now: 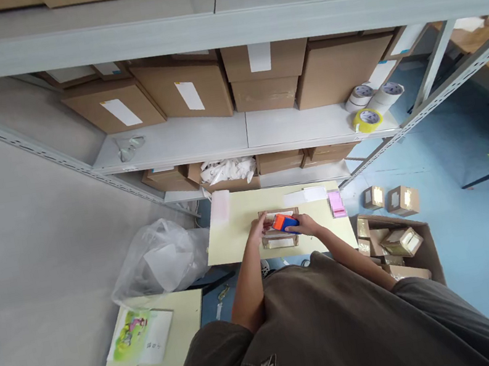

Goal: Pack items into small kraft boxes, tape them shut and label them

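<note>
My left hand (259, 228) and my right hand (303, 225) meet over a small open cardboard box (281, 241). Between them is an orange and blue block-shaped object (285, 223), gripped at both ends. What it is exactly, I cannot tell. The box stands on a pale yellow table (230, 238), and its lower inside shows white lining or paper. A pink packet (336, 203) lies at the table's right edge, and white sheets (305, 196) lie at the far edge.
Metal shelving (245, 133) holding cardboard cartons and tape rolls (365, 106) stands ahead. A plastic bag (158, 260) is on the left. An open carton of small boxes (395, 245) sits on the blue floor to the right. Picture books lie on a second table (164, 321).
</note>
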The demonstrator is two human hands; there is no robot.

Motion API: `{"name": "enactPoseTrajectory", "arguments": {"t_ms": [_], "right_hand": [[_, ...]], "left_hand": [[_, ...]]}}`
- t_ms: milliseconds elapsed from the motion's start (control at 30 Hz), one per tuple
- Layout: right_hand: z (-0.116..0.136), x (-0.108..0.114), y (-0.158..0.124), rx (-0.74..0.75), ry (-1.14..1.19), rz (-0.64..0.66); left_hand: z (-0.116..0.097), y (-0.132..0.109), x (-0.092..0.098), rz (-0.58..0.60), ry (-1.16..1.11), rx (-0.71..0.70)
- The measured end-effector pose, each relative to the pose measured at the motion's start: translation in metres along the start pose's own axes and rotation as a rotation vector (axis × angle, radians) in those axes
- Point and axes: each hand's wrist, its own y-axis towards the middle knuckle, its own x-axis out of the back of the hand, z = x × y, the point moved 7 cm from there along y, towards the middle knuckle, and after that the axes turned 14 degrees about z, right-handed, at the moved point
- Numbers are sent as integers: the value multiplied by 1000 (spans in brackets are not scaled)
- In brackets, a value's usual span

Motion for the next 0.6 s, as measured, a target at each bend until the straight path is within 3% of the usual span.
{"name": "enactPoseTrajectory", "arguments": {"t_ms": [167, 300, 400, 600], "right_hand": [[8, 4, 2, 26, -27, 13], [17, 10, 6, 15, -92, 28], [23, 16, 10, -22, -143, 34], [30, 20, 13, -57, -199, 40]], "left_hand": [[-11, -6, 9, -6, -166, -64], [-21, -13, 19, -87, -74, -156], [-28, -22, 21, -223, 42, -223], [-33, -32, 11, -351, 275, -197]]}}
